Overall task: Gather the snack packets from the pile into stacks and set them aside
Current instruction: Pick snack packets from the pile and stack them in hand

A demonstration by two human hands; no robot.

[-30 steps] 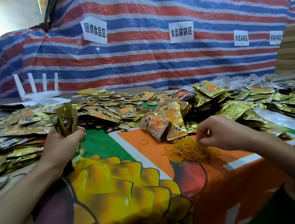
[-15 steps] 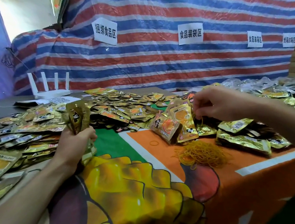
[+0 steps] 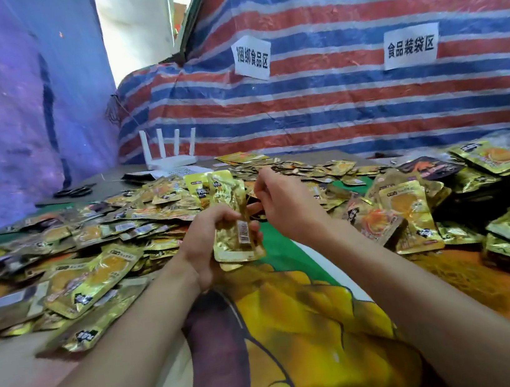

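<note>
Packets in gold foil are lying heaped across the table (image 3: 18,384) as I am watching this feed from a distance. One pile (image 3: 91,249) is spreading out on the left and a second pile (image 3: 412,204) is banking up on the right.

The left hand (image 3: 205,246) is gripping a stack (image 3: 231,229) on end above the printed cloth (image 3: 297,318), its fingers curled round the lower half. I am judging that the stack is being held upright so its edges can be squared and the bundle kept neat before it is set aside.

The right hand (image 3: 285,208) is hovering just beside the stack's upper edge with its fingers curled and one fingertip touching the foil. I cannot tell whether it is pinching something small or only steadying the packets.

Much else is escaping me. Only the outermost packet, the one with the barcode, is facing the camera, so the number in the stack is not showing. Blur is smearing the nearest packets on the left. It is also smearing an orange-yellow patch (image 3: 454,270) by the right forearm, and I am not able to make out what that is. The second pile is running off the right edge of the frame.

At the back a white router (image 3: 170,159) and dark scissors (image 3: 73,192) are sitting on the table. Behind them a striped tarp (image 3: 366,105) is hanging with two paper signs (image 3: 253,59) — what it is covering is hidden from me.
</note>
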